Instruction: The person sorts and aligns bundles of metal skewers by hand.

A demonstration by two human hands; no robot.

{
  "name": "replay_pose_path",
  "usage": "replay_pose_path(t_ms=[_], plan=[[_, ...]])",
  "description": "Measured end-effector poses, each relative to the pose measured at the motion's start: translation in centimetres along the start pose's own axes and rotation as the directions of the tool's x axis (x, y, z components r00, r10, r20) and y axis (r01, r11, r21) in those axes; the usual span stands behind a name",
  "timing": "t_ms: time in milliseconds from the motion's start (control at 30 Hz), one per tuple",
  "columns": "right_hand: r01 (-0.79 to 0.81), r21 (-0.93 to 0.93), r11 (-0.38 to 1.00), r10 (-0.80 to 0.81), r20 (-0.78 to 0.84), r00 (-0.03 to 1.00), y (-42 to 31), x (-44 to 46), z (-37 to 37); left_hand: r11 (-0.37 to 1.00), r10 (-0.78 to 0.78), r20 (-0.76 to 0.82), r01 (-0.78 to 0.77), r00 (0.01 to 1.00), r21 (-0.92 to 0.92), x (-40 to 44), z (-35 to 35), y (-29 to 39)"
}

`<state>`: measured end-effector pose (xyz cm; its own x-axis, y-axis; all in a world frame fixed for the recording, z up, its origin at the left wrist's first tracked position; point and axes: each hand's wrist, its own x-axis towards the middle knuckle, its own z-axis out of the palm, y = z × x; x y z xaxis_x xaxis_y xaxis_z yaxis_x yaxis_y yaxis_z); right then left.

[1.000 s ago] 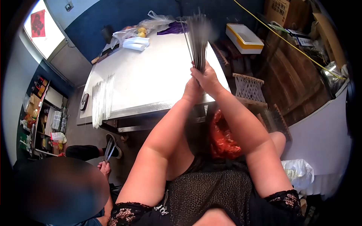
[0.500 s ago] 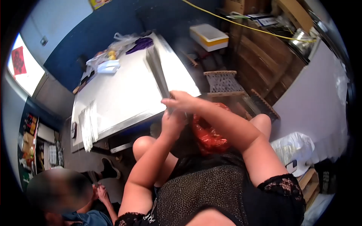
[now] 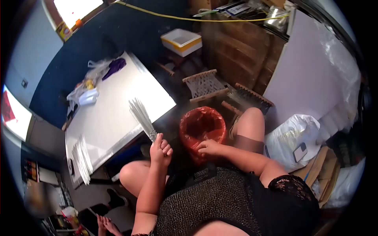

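A bundle of thin metal rods (image 3: 140,115) stands tilted in my left hand (image 3: 161,150), whose fingers are wrapped round its lower end near the table's front edge. My right hand (image 3: 209,148) is at the near rim of a bin lined with a red plastic bag (image 3: 202,118); its fingers are curled together, and whatever they hold is too small to make out. On the left end of the white table (image 3: 114,98) lies a second spread of similar thin rods (image 3: 82,159).
Plastic bags (image 3: 88,96) and a purple cloth (image 3: 114,68) lie at the table's back. A co-worker's hands (image 3: 106,225) show at lower left. Beyond the bin stands a woven stool (image 3: 205,85). A white sack with a phone (image 3: 300,152) on it is at right.
My view has swung right. My hands have parted: the left keeps the rod bundle, while the right has let go of it and moved down to the red-lined bin.
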<state>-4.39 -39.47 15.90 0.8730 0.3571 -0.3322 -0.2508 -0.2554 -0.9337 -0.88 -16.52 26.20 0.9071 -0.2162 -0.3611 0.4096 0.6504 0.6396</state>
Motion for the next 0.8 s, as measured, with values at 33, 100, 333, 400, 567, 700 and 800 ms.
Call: replay_pose_path(t_ms=[33, 100, 333, 400, 567, 700, 800], plan=[[-0.008, -0.008, 1.0, 0.009, 0.033, 0.999, 1.4, 0.3, 0.3, 1.0, 0.013, -0.008, -0.014, 1.0, -0.014, -0.2, 0.1, -0.3], [-0.066, -0.131, 0.989, 0.06, -0.051, 0.997, 4.2, 1.0, 0.5, 0.999, 0.041, -0.055, -0.039, 0.998, 0.023, -0.4, 0.2, -0.8], [0.01, -0.309, 0.951, -0.034, -0.075, 0.997, 3.8, 1.0, 0.0, 0.999, -0.023, -0.094, 0.02, 0.995, -0.032, -0.9, 0.8, -0.7], [0.016, -0.31, 0.951, -0.033, -0.05, 0.998, 3.5, 1.0, -0.1, 0.99, -0.1, -0.082, 0.09, 0.992, -0.113, -1.0, 1.7, 0.3], [0.038, -0.331, 0.943, -0.036, 0.01, 0.999, 3.2, 1.2, 1.0, 0.972, -0.13, -0.019, 0.124, 0.991, -0.199, 0.3, 2.3, 3.1], [0.079, -0.437, 0.896, -0.05, 0.077, 0.996, 1.5, 0.6, 1.5, 0.954, -0.107, -0.032, 0.094, 0.994, -0.284, 3.1, 2.4, 3.7], [0.071, -0.427, 0.901, -0.042, 0.076, 0.996, 1.8, 0.4, 1.6, 0.954, -0.037, -0.012, 0.032, 0.999, -0.298, 4.1, 2.8, 2.3]])
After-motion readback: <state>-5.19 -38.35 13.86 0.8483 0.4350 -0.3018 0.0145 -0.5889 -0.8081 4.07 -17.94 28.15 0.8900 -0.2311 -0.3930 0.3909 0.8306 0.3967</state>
